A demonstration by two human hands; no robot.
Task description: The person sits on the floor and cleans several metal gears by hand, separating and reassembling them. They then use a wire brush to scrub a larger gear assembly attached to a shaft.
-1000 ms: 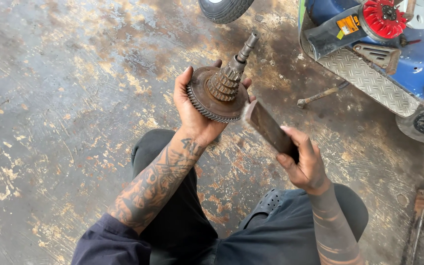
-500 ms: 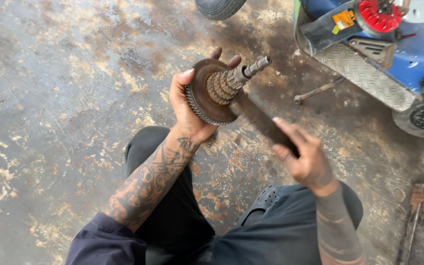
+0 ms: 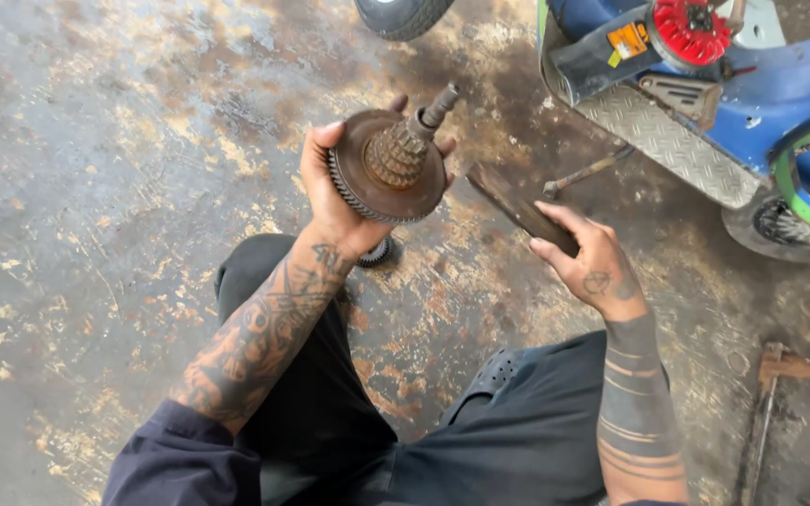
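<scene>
The rusty toothed gear wheel on its stepped steel shaft point(image 3: 391, 167) looks heavy, rigid and greasy, best gripped around the rim; the left hand point(image 3: 335, 201) cups it there, fingers wrapped behind the disc, forearm raised above the stained concrete floor point(image 3: 96, 187). The right hand point(image 3: 597, 267) is closed on a dark flat metal bar point(image 3: 517, 206), angled up toward the gear without touching it.

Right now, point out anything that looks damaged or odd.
The gear shaft in the left hand is rust-brown all over. The concrete floor is stained and blotchy. The right hand grips a flat dark bar.
</scene>
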